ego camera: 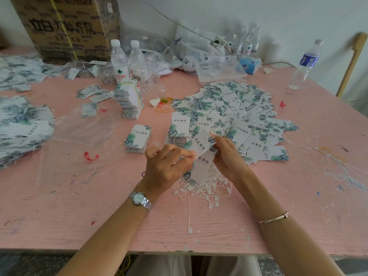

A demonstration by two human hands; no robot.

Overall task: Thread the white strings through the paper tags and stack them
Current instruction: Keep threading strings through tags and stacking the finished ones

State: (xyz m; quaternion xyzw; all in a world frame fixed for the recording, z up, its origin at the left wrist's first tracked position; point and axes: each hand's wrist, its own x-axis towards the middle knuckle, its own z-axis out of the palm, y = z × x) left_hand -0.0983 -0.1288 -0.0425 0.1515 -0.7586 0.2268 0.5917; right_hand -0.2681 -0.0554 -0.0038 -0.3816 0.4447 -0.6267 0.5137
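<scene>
Just above the string pile (207, 188) on the counter (79, 196), my left hand (169, 166) and right hand (227, 156) each had a grip pinched on the paper tags (201, 145). I judged the tags should be squared together before any string went through.

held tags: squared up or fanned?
Fanned. The held tags are offset, the upper one skewed over the lower, so both printed names show. The left hand and the right hand pinch them at the sides.
</scene>
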